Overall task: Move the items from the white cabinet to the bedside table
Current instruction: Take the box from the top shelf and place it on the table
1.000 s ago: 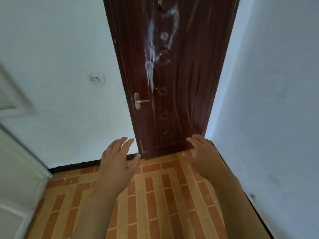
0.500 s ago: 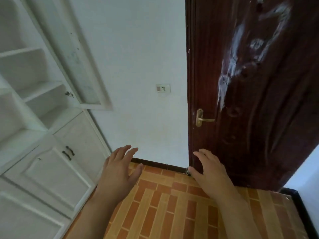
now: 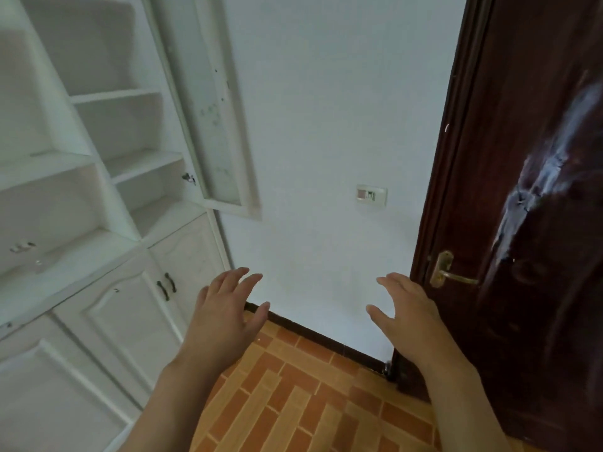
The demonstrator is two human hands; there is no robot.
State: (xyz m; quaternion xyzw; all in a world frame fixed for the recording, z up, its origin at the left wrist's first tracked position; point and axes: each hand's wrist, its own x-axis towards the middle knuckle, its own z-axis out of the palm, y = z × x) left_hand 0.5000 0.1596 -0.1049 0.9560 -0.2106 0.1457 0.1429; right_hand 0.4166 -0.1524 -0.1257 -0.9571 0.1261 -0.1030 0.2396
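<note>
Nearest the camera, my left hand [image 3: 225,318] and right hand [image 3: 408,318] were held out over the tiled floor [image 3: 293,402], fingers spread and relaxed, each holding nothing. Neither touched any surface.

To the left of my left hand stood the white cabinet [image 3: 98,256], its lower doors [image 3: 130,321] closed and its upper glazed door [image 3: 212,109] swung open against the wall. The open shelves [image 3: 140,164] showed almost nothing to carry; one small object [image 3: 22,246] lay on the ledge at the far left edge, too small for me to identify. It lay well apart from my left hand, above and to its left.

Farther off were the white wall with a switch plate [image 3: 371,195] and, to the right, the dark wooden door [image 3: 538,223] with its brass handle [image 3: 447,272].

I judged the step to be the approach to the cabinet for a pick-up. The next move called for turning left and reaching to that ledge. No bedside table was in view.
</note>
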